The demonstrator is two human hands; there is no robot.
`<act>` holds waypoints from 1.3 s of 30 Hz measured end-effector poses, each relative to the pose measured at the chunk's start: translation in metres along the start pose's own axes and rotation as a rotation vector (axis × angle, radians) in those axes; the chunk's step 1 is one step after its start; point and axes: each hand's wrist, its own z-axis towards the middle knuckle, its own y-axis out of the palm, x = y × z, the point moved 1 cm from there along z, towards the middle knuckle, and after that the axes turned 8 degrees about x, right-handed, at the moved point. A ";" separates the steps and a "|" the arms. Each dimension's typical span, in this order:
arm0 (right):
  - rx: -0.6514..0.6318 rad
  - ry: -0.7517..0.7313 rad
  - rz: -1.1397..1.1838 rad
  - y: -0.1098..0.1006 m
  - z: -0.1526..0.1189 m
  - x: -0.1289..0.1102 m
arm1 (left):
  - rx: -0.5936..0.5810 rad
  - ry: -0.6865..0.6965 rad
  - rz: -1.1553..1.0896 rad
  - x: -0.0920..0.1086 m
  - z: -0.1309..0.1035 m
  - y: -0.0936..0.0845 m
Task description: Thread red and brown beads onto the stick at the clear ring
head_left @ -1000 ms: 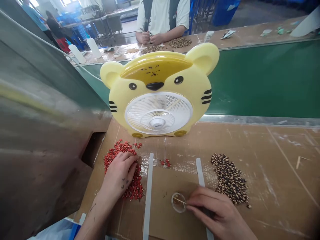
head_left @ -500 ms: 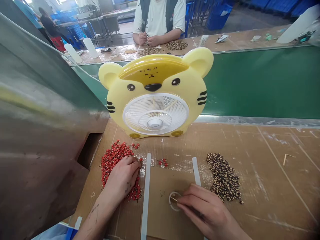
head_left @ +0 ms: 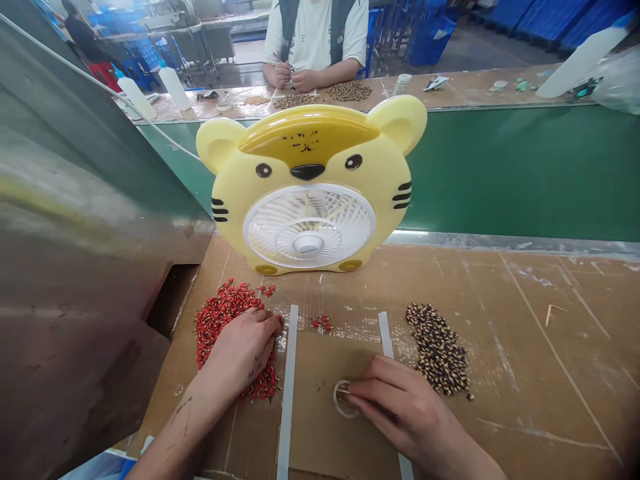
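My left hand (head_left: 245,343) rests over the right side of a heap of small red pieces (head_left: 217,320). Its fingers are curled together, with a red piece showing at the fingertips. In a pinch, my right hand (head_left: 400,400) holds a thin pale stick (head_left: 343,391), its tip inside a small round clear dish (head_left: 336,403). The dish sits on a brown cardboard sheet (head_left: 320,440) between two pale tape strips. Several red pieces (head_left: 321,323) lie just beyond the sheet. Right of my right hand is a heap of black-and-cream pieces (head_left: 440,353).
A yellow animal-shaped fan (head_left: 220,193) stands behind the work area. A metal housing (head_left: 90,253) rises at the left. Beyond the green partition (head_left: 510,173), a person (head_left: 315,47) sits with both hands over similar small pieces. A bent stick (head_left: 550,312) lies at the right.
The view has shifted slightly. My right hand and the stick have moved a little at the dish; my left hand stays at the red heap.
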 end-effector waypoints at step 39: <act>0.091 0.082 0.114 -0.027 0.014 -0.007 | -0.126 -0.337 -1.279 0.043 -0.019 0.065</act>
